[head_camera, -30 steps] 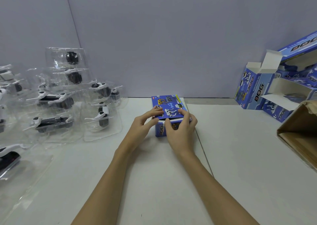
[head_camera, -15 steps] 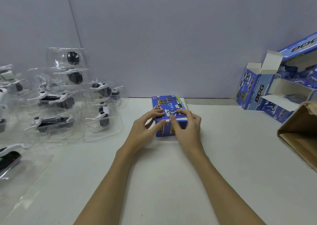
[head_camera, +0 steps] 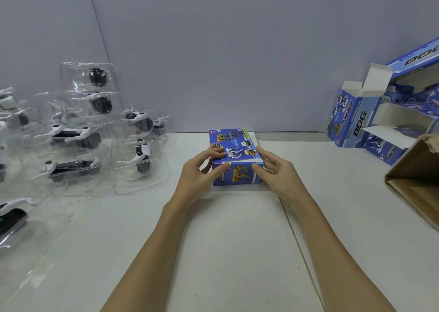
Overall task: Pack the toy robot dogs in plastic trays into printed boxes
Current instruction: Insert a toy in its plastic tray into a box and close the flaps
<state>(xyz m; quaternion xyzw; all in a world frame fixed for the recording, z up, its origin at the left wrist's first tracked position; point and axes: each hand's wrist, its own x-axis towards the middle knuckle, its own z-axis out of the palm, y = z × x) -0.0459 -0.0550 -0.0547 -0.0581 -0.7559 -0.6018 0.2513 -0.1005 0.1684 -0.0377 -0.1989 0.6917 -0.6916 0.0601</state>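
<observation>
A blue printed box (head_camera: 234, 156) lies closed on the white table (head_camera: 225, 240), near the wall. My left hand (head_camera: 200, 172) holds its near left corner, fingers on the top and thumb on the front face. My right hand (head_camera: 276, 171) holds the near right corner, thumb on the front face. Toy robot dogs in clear plastic trays (head_camera: 140, 157) are piled at the left.
Open printed boxes (head_camera: 356, 119) with raised white flaps are stacked at the right against the wall. A brown cardboard carton (head_camera: 413, 181) lies open at the right edge. More trays (head_camera: 14, 216) reach the near left edge.
The front flap of the box has gone from open to closed. Both hands have moved apart from the middle of the front edge to the box's near corners.
</observation>
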